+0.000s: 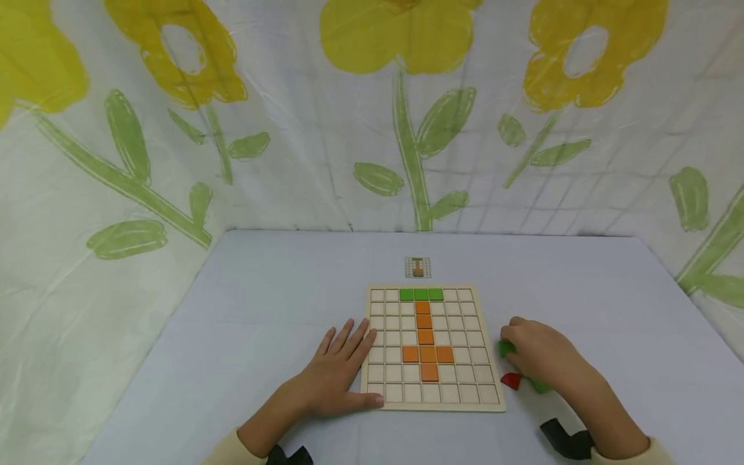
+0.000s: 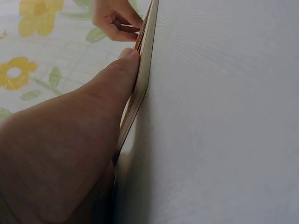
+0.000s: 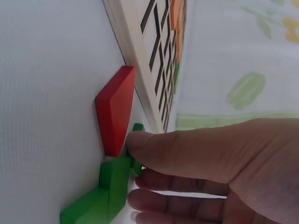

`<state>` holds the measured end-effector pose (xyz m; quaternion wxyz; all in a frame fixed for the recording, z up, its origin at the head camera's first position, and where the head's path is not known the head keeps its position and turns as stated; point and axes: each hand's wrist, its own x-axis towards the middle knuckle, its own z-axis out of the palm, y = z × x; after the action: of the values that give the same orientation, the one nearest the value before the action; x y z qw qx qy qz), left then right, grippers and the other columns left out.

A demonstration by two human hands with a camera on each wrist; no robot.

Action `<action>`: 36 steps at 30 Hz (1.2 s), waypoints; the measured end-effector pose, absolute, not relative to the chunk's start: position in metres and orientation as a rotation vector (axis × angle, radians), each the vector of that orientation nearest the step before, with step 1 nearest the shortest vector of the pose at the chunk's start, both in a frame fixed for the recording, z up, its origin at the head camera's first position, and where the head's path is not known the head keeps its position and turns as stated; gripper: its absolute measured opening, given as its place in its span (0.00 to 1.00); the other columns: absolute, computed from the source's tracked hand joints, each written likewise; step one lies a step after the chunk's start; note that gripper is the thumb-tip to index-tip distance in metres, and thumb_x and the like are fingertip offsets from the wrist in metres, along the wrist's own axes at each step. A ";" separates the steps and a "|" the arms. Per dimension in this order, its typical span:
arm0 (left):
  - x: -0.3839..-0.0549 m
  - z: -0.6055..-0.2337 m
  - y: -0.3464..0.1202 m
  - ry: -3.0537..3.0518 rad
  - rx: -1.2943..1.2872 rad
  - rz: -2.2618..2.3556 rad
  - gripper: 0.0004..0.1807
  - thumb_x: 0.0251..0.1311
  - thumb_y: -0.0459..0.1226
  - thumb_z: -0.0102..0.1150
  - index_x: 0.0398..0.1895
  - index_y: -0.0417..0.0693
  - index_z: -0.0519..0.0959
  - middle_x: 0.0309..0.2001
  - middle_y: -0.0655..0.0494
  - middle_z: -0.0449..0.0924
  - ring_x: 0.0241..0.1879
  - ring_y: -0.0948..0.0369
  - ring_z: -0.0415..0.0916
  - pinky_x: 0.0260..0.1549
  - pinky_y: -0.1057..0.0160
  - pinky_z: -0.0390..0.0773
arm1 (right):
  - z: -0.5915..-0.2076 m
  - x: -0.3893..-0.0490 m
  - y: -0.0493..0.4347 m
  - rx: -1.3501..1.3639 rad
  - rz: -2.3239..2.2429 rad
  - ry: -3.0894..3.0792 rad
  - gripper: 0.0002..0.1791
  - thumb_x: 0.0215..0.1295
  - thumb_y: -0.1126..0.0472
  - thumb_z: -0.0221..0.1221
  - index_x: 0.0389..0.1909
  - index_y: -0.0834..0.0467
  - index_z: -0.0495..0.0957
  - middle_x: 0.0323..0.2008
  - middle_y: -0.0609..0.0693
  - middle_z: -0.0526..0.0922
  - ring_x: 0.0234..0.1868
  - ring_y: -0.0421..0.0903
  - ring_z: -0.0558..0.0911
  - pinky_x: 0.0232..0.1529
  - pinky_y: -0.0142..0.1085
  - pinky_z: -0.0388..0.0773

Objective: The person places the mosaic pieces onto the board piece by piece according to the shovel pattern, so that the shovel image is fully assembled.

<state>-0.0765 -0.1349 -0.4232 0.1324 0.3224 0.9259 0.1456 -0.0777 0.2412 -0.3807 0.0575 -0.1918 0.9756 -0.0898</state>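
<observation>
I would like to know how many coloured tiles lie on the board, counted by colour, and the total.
Green tiles: 3
Orange tiles: 7
Total: 10

my left hand (image 1: 332, 380) and right hand (image 1: 540, 352) bare, cream left sleeve (image 1: 231, 451), cream right sleeve (image 1: 642, 453), a notched black piece (image 1: 298, 456) near the first, a bent black piece (image 1: 568, 443) near the second
</observation>
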 end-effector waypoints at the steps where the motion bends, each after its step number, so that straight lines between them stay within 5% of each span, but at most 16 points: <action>1: -0.076 -0.423 -0.135 2.687 0.934 0.421 0.60 0.59 0.75 0.45 0.82 0.49 0.40 0.81 0.53 0.28 0.78 0.49 0.25 0.70 0.40 0.31 | -0.382 -0.078 0.241 -0.592 -0.274 2.964 0.09 0.55 0.69 0.72 0.26 0.57 0.80 0.25 0.43 0.71 0.24 0.39 0.67 0.25 0.33 0.68; 36: -0.076 -0.423 -0.135 2.687 0.941 0.422 0.60 0.58 0.76 0.44 0.82 0.48 0.40 0.81 0.53 0.28 0.78 0.49 0.25 0.70 0.40 0.31 | -0.378 -0.080 0.237 -0.525 -0.357 2.944 0.07 0.54 0.66 0.70 0.31 0.58 0.81 0.26 0.43 0.73 0.26 0.39 0.70 0.28 0.35 0.73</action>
<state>-0.0762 -0.1355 -0.4225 0.1311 0.3242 0.9255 0.1453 -0.0802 0.2365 -0.3775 0.0649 -0.1741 0.9755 -0.1182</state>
